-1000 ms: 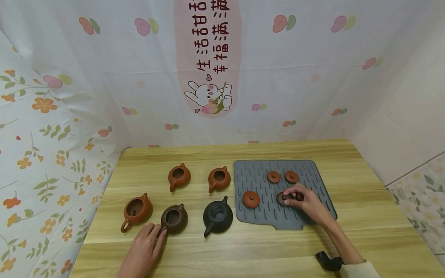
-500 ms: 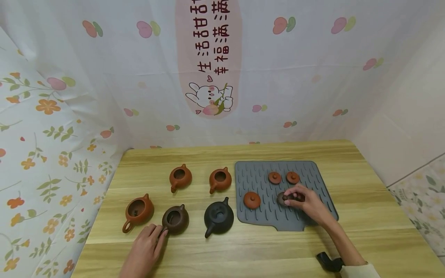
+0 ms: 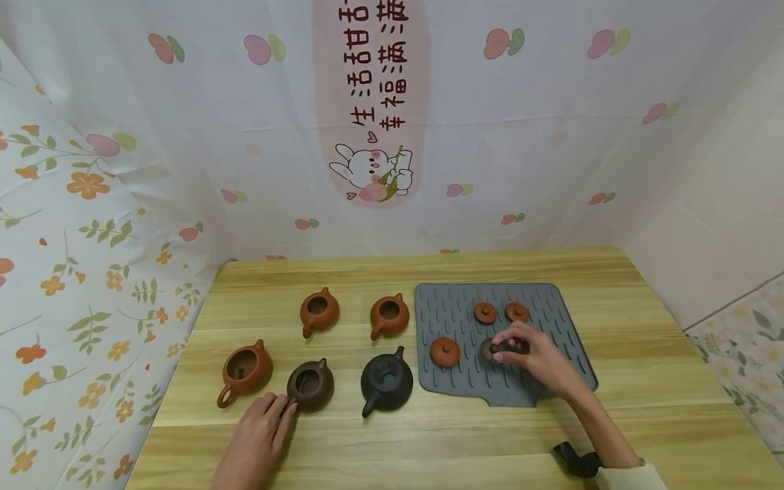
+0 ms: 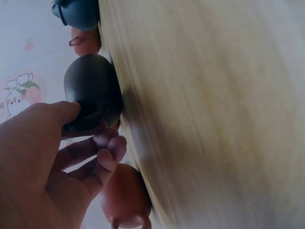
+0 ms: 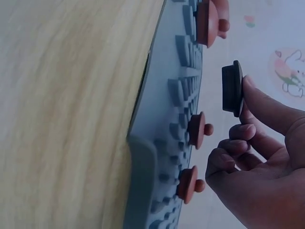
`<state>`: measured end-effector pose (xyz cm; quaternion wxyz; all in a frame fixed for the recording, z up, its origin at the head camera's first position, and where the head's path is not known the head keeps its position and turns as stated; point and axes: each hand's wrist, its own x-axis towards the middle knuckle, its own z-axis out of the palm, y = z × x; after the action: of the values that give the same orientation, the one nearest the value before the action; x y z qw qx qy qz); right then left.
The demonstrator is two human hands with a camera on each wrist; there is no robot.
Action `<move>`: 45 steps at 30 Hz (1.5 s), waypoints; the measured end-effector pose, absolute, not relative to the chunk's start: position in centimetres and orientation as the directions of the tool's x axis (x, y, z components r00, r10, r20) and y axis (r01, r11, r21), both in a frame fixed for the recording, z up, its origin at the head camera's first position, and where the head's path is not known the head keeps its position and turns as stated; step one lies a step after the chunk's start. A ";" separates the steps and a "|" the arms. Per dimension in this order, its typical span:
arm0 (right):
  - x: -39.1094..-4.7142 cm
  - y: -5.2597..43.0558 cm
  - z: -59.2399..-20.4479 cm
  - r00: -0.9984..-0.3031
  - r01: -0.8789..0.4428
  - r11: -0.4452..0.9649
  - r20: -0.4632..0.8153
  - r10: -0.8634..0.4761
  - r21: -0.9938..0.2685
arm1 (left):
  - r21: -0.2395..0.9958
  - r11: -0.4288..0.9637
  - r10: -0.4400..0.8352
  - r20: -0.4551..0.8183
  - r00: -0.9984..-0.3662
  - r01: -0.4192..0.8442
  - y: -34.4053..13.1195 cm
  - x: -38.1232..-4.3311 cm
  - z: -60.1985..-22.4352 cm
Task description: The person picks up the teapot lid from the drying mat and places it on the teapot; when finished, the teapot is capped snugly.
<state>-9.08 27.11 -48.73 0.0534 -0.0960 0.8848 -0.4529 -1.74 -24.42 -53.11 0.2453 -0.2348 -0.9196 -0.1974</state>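
My left hand (image 3: 254, 432) grips the handle of a dark brown teapot (image 3: 324, 395), which has no lid on it. In the left wrist view the thumb lies against the handle side of this teapot (image 4: 91, 78). With thumb and finger, my right hand (image 3: 542, 361) pinches the knob of a dark lid (image 3: 487, 350). The right wrist view shows that lid (image 5: 231, 89) held above the grey ridged mat (image 3: 447, 309). Three reddish lids lie knob-up on the mat: a larger one (image 3: 445, 352) at left, and two smaller ones, one left (image 3: 486, 313) and one right (image 3: 517, 312).
A black teapot (image 3: 387, 400) stands right of the brown one. Reddish open teapots stand at the left (image 3: 260, 376), back left (image 3: 331, 314) and back middle (image 3: 401, 318). Near my right forearm lies a bent black object (image 3: 574, 460). A printed cloth (image 3: 257, 150) hangs behind the table.
My right hand has lifted the dark lid off the mat and shifted slightly left with it. My left hand stays on the brown teapot's handle. The head view has shifted a little.
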 end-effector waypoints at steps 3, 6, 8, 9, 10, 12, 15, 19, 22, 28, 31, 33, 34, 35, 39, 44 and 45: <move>-9.1 26.7 -48.5 -0.974 -0.121 0.564 -0.011 -0.226 -0.817 | 0.258 0.804 0.330 0.555 -0.763 0.536 -24.9 -2.0 -54.2; -9.1 26.3 -48.2 -0.971 -0.114 0.542 -0.023 -0.239 -0.832 | 0.271 0.796 0.328 0.558 -0.762 0.541 -25.3 -2.3 -55.1; -9.1 26.0 -48.1 -0.970 -0.100 0.528 -0.036 -0.242 -0.844 | 0.276 0.792 0.329 0.560 -0.761 0.545 -25.4 -2.5 -55.3; -9.1 25.9 -48.1 -0.968 -0.096 0.522 -0.042 -0.246 -0.848 | 0.268 0.791 0.332 0.566 -0.754 0.550 -25.4 -2.5 -55.3; -9.1 25.8 -48.0 -0.967 -0.095 0.522 -0.045 -0.249 -0.848 | 0.266 0.790 0.332 0.570 -0.751 0.552 -25.3 -2.6 -55.3; -9.1 25.5 -48.0 -0.965 -0.093 0.521 -0.052 -0.257 -0.848 | 0.260 0.792 0.329 0.580 -0.745 0.553 -25.3 -2.7 -55.4; -9.2 25.2 -47.8 -0.962 -0.099 0.523 -0.054 -0.268 -0.847 | 0.256 0.800 0.325 0.574 -0.752 0.542 -25.1 -2.7 -55.3; -9.2 24.8 -47.6 -0.960 -0.102 0.525 -0.055 -0.276 -0.845 | 0.255 0.806 0.325 0.564 -0.759 0.534 -24.7 -2.4 -54.1; -9.3 24.4 -47.4 -0.960 -0.110 0.531 -0.048 -0.275 -0.840 | 0.245 0.804 0.330 0.574 -0.749 0.542 -24.5 -2.3 -53.7; -9.5 23.2 -47.0 -0.953 -0.167 0.510 0.004 -0.304 -0.844 | 0.280 0.812 0.315 0.529 -0.788 0.513 -25.7 -2.8 -56.5; -9.5 22.5 -46.8 -0.947 -0.182 0.490 0.017 -0.322 -0.852 | 0.285 0.813 0.316 0.518 -0.795 0.508 -26.0 -2.8 -57.2; -9.5 22.0 -46.7 -0.941 -0.196 0.478 0.027 -0.338 -0.856 | 0.267 0.815 0.325 0.526 -0.786 0.515 -25.8 -2.7 -56.4; -9.5 21.7 -46.7 -0.938 -0.203 0.473 0.032 -0.345 -0.857 | 0.262 0.812 0.328 0.534 -0.779 0.522 -25.5 -2.6 -55.9; -9.5 21.5 -46.6 -0.935 -0.212 0.469 0.038 -0.353 -0.857 | 0.260 0.808 0.330 0.545 -0.771 0.529 -25.4 -2.5 -55.5; -9.4 20.6 -46.4 -0.927 -0.219 0.458 0.037 -0.373 -0.861 | 0.258 0.812 0.325 0.545 -0.772 0.524 -24.9 -2.2 -54.5; -9.3 20.0 -46.1 -0.925 -0.190 0.450 0.006 -0.380 -0.872 | 0.246 0.827 0.325 0.524 -0.787 0.505 -24.9 -2.0 -54.7; -9.3 19.9 -46.1 -0.925 -0.186 0.450 0.001 -0.380 -0.874 | 0.255 0.828 0.322 0.514 -0.795 0.500 -25.0 -2.0 -54.8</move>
<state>-9.30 19.88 -46.14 0.0978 -0.1673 0.8457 -0.4972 -2.03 -24.98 -54.78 0.2308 -0.2215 -0.9277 -0.1926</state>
